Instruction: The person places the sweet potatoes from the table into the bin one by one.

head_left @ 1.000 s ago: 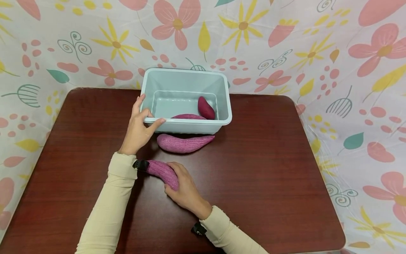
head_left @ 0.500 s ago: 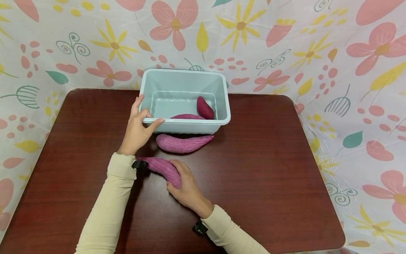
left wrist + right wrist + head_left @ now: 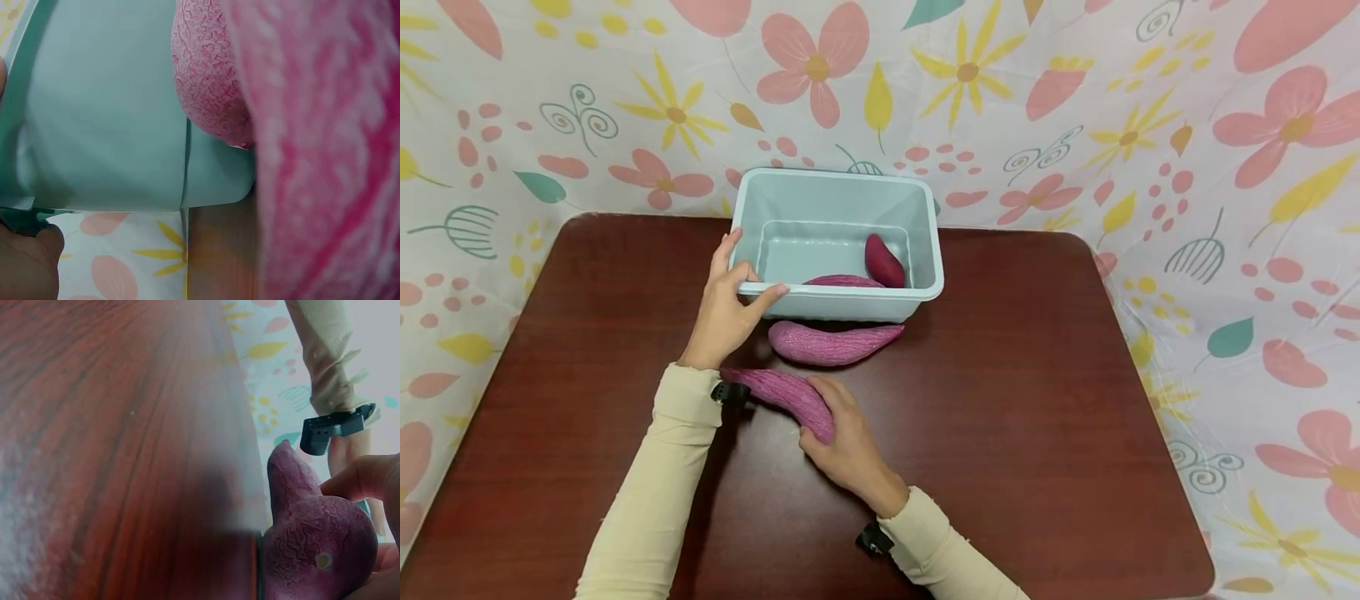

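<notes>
- Gripping one streaked purple sweet potato (image 3: 786, 396) near its closer end with the right hand (image 3: 850, 446), with the thumb and the fingers placed around it.
- Compared with one second ago, carrying it slightly to the right and a little toward the far side, so showing its far tip beyond the black wrist camera (image 3: 730, 392).
- Keeping the left hand (image 3: 722, 312) at the same near-left corner of the light blue plastic bin (image 3: 842, 305), holding the rim with thumb and fingers.
- Noticing no change inside the bin: containing one dark red sweet potato (image 3: 884, 262) and one purple piece (image 3: 844, 281), partly hidden by the near wall.
- Leaving another long sweet potato (image 3: 835, 344) untouched just in front of the bin.
- Judging by this, only a small adjustment of position, still having the gripped piece outside the bin.
- Cannot tell about its contact with the dark wooden table (image 3: 1037, 417).
</notes>
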Demonstrator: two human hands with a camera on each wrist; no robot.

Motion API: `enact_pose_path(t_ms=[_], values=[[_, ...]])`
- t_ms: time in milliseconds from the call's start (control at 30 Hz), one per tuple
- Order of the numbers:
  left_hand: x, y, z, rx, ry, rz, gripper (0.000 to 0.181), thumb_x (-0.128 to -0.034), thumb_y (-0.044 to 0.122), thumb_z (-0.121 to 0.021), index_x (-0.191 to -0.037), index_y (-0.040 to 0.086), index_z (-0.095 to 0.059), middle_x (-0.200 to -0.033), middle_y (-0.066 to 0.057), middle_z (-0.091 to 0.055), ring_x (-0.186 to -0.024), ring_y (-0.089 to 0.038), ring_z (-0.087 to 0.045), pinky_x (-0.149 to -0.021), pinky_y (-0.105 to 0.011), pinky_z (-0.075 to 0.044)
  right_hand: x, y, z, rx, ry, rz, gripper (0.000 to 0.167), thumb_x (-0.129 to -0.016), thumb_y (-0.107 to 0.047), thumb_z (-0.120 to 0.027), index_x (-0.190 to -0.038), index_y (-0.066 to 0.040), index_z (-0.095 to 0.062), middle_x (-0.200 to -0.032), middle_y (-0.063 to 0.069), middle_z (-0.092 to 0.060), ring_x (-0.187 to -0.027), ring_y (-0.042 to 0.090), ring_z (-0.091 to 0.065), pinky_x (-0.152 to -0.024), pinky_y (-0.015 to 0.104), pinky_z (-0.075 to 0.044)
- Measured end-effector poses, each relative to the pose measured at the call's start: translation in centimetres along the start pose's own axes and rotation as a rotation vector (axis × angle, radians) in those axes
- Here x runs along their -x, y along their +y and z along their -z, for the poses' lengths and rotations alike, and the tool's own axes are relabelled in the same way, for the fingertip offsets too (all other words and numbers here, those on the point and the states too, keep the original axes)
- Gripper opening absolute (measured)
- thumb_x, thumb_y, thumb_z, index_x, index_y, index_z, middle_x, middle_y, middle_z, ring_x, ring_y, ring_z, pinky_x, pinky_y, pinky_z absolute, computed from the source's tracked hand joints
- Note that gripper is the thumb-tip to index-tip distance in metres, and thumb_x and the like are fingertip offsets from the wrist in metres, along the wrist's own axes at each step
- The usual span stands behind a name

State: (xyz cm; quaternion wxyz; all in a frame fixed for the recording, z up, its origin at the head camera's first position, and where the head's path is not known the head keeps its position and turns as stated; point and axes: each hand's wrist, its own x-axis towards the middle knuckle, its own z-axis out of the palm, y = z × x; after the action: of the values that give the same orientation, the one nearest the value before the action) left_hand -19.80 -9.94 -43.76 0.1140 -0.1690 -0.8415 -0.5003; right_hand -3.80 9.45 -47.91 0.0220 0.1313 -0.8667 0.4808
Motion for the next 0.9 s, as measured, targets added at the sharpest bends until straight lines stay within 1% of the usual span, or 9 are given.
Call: enact_pose_path(t_ms=[167,300,567,733,800,900], values=[[0.0,0.0,-0.1,-0.004,-0.009,0.001,0.044,-0.0905,0.027,-0.077,-0.078,-0.002,-0.046,-0.168,-0.01,-0.021,-0.158,-0.026,-0.016,-0.113,-0.06,-0.034,0.0,0.0,0.3,-0.008,0.027,0.001,0.067,-0.081,-0.005,-0.071,-0.144,-0.007,-0.051,-0.143,0.01,-0.055,-0.134,0.025,-0.052,-0.11,0.045,-0.044],[0.0,-0.1,-0.1,-0.003,0.001,-0.004,0.044,-0.0903,0.027,-0.077,-0.078,-0.002,-0.046,-0.168,-0.011,-0.021,-0.158,-0.028,-0.016,-0.114,-0.061,-0.033,-0.2,0.0,0.6,-0.008,0.054,0.01,0.067,-0.08,-0.004,-0.07,-0.144,-0.008,-0.052,-0.144,0.01,-0.054,-0.135,0.025,-0.053,-0.109,0.045,-0.045],[-0.1,0.1,-0.2,-0.014,0.002,-0.002,0.043,-0.0903,0.026,-0.077,-0.078,-0.002,-0.047,-0.168,-0.012,-0.022,-0.158,-0.028,-0.015,-0.115,-0.061,-0.033,-0.5,0.2,1.2,0.015,0.106,0.035,0.066,-0.077,-0.004,-0.071,-0.141,-0.007,-0.055,-0.142,0.011,-0.056,-0.132,0.025,-0.055,-0.108,0.045,-0.047],[-0.3,0.1,-0.1,-0.016,0.005,-0.009,0.044,-0.0901,0.027,-0.077,-0.078,-0.002,-0.047,-0.168,-0.012,-0.022,-0.159,-0.027,-0.015,-0.116,-0.06,-0.031,-0.6,0.3,1.4,0.039,0.149,0.075,0.066,-0.076,-0.003,-0.072,-0.14,-0.01,-0.057,-0.14,0.009,-0.058,-0.13,0.024,-0.057,-0.106,0.042,-0.048],[-0.2,0.1,-0.1,-0.017,0.003,-0.003,0.044,-0.0902,0.028,-0.077,-0.077,-0.001,-0.047,-0.168,-0.01,-0.021,-0.159,-0.026,-0.015,-0.116,-0.06,-0.032,-0.6,0.3,1.5,0.052,0.164,0.093,0.066,-0.075,-0.003,-0.072,-0.14,-0.01,-0.058,-0.14,0.008,-0.059,-0.129,0.024,-0.058,-0.106,0.041,-0.048],[-0.1,0.1,0.0,-0.013,-0.004,0.007,0.044,-0.0905,0.029,-0.077,-0.077,0.001,-0.046,-0.168,-0.008,-0.02,-0.159,-0.025,-0.015,-0.115,-0.06,-0.033,-0.6,0.4,1.7,0.054,0.179,0.098,0.065,-0.075,-0.002,-0.072,-0.138,-0.01,-0.059,-0.139,0.007,-0.06,-0.129,0.024,-0.058,-0.105,0.04,-0.048]])
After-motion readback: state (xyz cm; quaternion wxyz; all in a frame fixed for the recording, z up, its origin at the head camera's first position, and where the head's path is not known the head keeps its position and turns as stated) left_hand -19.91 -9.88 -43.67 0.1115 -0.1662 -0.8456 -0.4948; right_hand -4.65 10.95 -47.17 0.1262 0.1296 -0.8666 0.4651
